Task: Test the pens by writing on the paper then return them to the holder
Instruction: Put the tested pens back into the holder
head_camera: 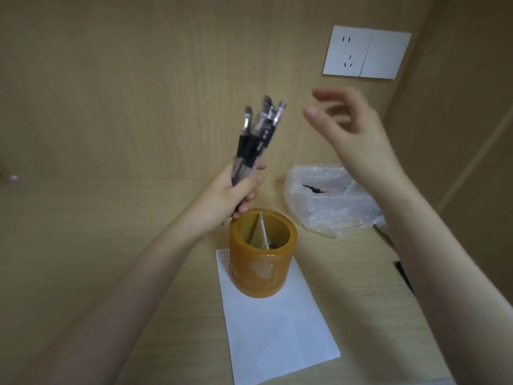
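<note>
the left grip (238,190) is closed round the lower half of a bundle of pens (258,129), held in the air above the surface (111,245). the bundle's long axis runs from about 7 o'clock, where the low ends poke out under the fingers, up to about 1 o'clock, where the capped ends fan apart a little. the right grip (344,126) is at 3 o'clock from those capped ends, near them but not touching. it is blurred, holds nothing, and its thumb and fingers are loosely curved and spread wide. it is the nearer one to the free ends, so picking out a single pen looks like its job, with a short reach toward 9 o'clock and a pull along the 1 o'clock line.

the pens have clear barrels, black caps with metal clips and dark sections lower down. i can make out at least three, but the exact count is hard to tell where they overlap.

the holder (261,273), a round amber cup with a divider inside, stands at 5 o'clock just below the left grip, with no pens showing in it. it sits on the far end of the paper (277,343), which has a few small marks at its far left corner. a crumpled plastic bag (333,207) lies at 2 o'clock from the holder.
</note>
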### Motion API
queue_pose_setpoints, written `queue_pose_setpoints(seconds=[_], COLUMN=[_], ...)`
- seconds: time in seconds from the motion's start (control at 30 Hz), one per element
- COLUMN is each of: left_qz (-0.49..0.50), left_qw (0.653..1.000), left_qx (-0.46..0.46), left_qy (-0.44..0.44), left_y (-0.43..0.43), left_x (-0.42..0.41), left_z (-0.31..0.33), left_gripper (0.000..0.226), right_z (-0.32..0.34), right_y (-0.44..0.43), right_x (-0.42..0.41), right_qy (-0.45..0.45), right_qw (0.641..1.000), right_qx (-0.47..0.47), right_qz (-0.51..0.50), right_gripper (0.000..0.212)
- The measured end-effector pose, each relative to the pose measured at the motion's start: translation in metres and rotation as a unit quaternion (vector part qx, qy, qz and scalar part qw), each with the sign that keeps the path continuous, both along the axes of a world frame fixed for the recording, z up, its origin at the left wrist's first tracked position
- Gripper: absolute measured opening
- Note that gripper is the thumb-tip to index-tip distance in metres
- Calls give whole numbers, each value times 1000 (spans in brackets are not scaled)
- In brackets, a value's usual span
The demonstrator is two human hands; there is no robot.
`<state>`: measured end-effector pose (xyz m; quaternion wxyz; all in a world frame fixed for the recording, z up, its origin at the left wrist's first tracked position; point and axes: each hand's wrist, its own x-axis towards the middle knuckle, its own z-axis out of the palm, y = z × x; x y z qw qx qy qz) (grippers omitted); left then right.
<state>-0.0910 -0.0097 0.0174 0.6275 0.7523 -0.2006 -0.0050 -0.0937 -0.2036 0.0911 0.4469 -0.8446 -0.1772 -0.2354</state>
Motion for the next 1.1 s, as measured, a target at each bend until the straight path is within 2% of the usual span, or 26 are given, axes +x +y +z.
queue_pose_setpoints(seconds=[0.03,0.1,0.13,0.2,0.3,0.43,0.63,0.83,0.97,1.0,1.1], left_qz=[-25,-75,-98,-131,-124,-113,-107,-125,-90,-88,-90], left_qw=[997,980,973,965,969,975,982,978,978,977,981], left_qx=[-62,-138,-151,-151,-137,-121,-88,-98,-139,-146,-131], left_qy=[47,123,147,168,165,147,132,134,125,125,110], left_y=[1,0,-1,-3,-4,-1,-1,1,8,10,14], left_x=[0,-1,-2,-6,-10,-13,-15,-13,-9,-9,-11], left_z=[0,-1,-3,-8,-11,-7,-10,-9,-12,-13,-13], left_gripper=[28,29,31,37,43,35,37,36,33,33,35], right_z=[-9,-29,-38,-52,-60,-63,-62,-60,-54,-53,-62], right_y=[1,8,13,22,29,30,35,39,29,24,20], right_x=[2,6,6,8,14,21,18,17,22,24,26], right_qy=[38,161,214,256,252,251,214,227,158,150,145], right_qw=[998,982,969,949,940,930,949,946,934,937,964], right_qx=[49,86,104,140,191,228,204,209,314,312,223], right_qz=[-12,35,73,117,129,143,104,101,65,48,-4], right_gripper=[44,44,43,37,27,13,20,26,23,23,23])
